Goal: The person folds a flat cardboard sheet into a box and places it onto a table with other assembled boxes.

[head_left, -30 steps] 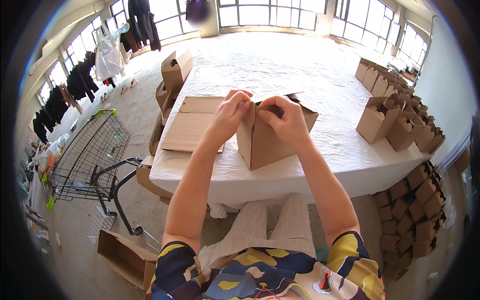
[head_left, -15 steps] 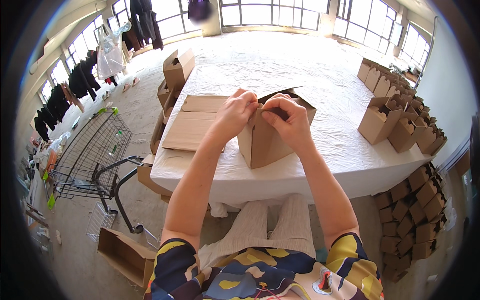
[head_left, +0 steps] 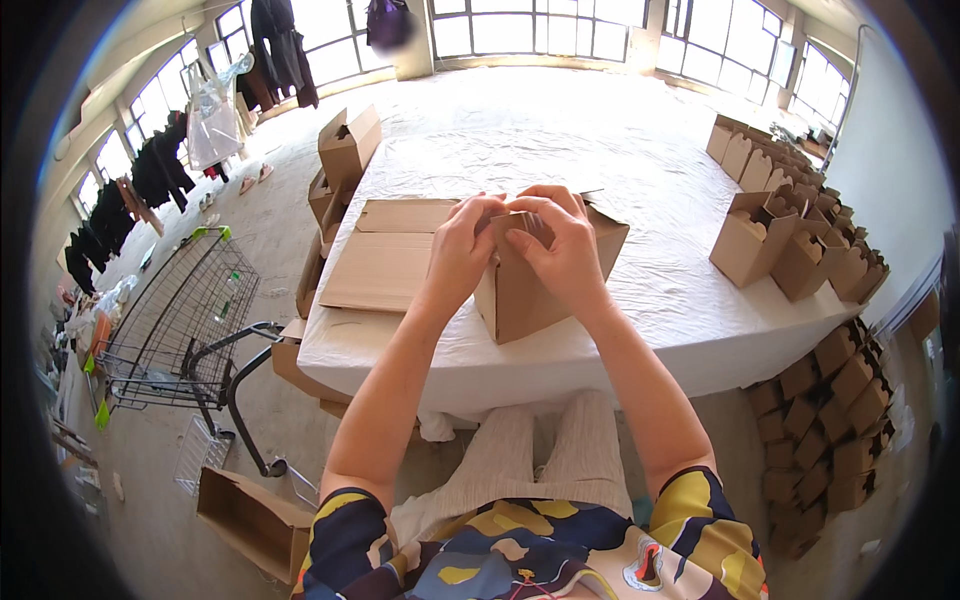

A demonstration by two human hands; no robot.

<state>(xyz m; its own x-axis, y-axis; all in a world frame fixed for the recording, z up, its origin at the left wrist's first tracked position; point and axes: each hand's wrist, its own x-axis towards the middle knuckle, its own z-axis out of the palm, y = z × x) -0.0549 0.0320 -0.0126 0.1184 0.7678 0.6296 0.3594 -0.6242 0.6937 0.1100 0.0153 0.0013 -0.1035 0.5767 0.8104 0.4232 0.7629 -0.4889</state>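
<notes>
A brown cardboard box (head_left: 530, 298) stands on the white-covered table (head_left: 430, 372) in front of me, one corner turned toward me. My left hand (head_left: 464, 245) grips its upper left edge, the fingers bent over the rim. My right hand (head_left: 556, 240) holds the top edge near the same corner, thumb on the outer face and fingers curled over the top. The fingertips of both hands almost meet there. A dark flap juts out behind my right hand. Left of the box lies a flat cardboard blank (head_left: 385, 262), partly covered by my left hand.
Folded boxes (head_left: 752, 240) stand in rows at the table's right edge. More boxes (head_left: 825, 430) are piled on the floor below. Other cartons (head_left: 348, 150) stack along the left edge. A wire shopping cart (head_left: 175, 320) and an open carton (head_left: 250, 520) stand left on the floor.
My right hand has shifted slightly left and its fingers now reach further over the box's top edge. My left hand has moved slightly down. The box stays in nearly the same place.
</notes>
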